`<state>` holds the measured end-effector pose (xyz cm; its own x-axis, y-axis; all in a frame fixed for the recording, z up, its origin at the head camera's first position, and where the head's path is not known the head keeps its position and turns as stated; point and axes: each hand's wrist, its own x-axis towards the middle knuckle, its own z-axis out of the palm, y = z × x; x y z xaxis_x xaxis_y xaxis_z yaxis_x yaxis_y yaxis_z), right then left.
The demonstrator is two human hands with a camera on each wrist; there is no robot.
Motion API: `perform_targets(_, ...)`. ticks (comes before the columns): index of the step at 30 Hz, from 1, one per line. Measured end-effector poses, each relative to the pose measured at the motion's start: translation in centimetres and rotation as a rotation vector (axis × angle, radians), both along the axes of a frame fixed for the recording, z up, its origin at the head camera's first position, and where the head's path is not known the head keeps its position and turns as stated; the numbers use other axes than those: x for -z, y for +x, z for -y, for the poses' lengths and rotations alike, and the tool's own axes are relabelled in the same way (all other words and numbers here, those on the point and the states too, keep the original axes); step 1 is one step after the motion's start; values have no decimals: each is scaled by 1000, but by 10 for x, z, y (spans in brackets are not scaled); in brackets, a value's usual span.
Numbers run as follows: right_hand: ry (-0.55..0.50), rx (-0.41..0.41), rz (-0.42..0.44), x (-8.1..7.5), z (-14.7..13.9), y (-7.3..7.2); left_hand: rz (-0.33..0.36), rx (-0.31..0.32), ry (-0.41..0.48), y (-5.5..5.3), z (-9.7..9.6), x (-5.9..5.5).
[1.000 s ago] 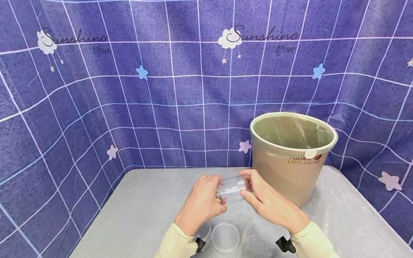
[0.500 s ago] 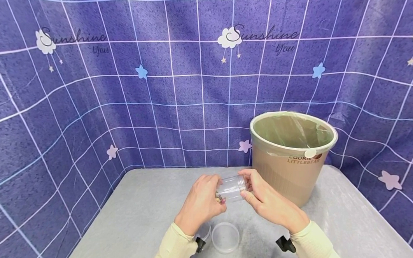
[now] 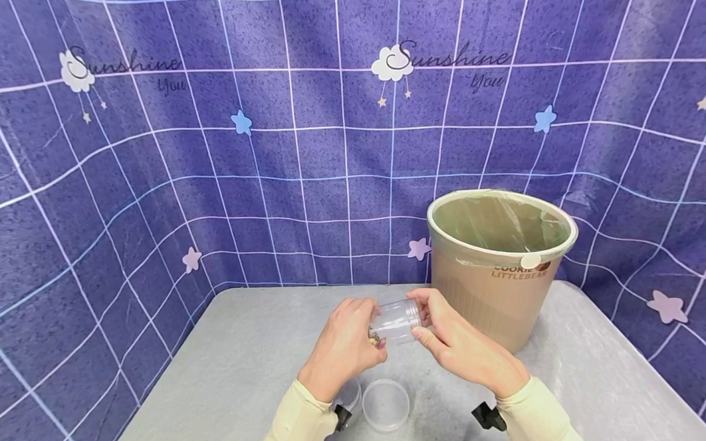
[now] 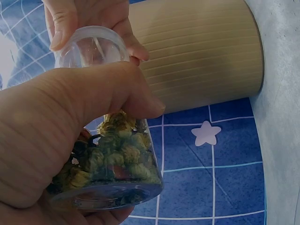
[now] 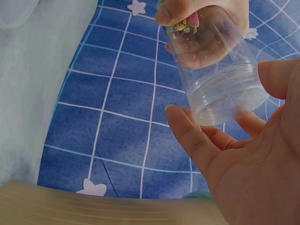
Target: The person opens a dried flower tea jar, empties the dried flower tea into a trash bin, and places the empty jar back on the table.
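Observation:
A clear plastic jar (image 3: 394, 321) lies tilted above the table, between both hands. Dried yellow-green flower buds (image 4: 124, 157) with some reddish bits gather at its base end. My left hand (image 3: 346, 341) grips the base end, thumb across the wall and fingers beneath. At the ribbed, clear mouth end (image 5: 229, 93), my right hand (image 3: 455, 342) holds the rim between thumb and fingers. Whether a clear lid sits on that end I cannot tell. Below the hands, a round translucent shallow dish or lid (image 3: 385, 405) rests on the table.
Another clear round container (image 3: 350, 395) stands partly hidden behind the left wrist. A beige bin (image 3: 483, 300) with a green liner stands at the right rear of the grey table (image 3: 234, 360). A purple-blue checked curtain (image 3: 304, 203) surrounds the table's back and sides.

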<state>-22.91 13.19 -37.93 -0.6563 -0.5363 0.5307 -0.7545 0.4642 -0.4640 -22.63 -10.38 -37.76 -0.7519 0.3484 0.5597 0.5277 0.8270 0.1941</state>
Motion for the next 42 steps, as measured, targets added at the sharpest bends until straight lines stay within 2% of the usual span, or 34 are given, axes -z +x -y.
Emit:
perform_targets(25, -23, -25, 56, -2, -1, 2, -13, 3, -5, 0, 0, 0)
perform_targets(42, -72, -93, 109, -1, -3, 0, -13, 1, -12, 0, 0, 1)
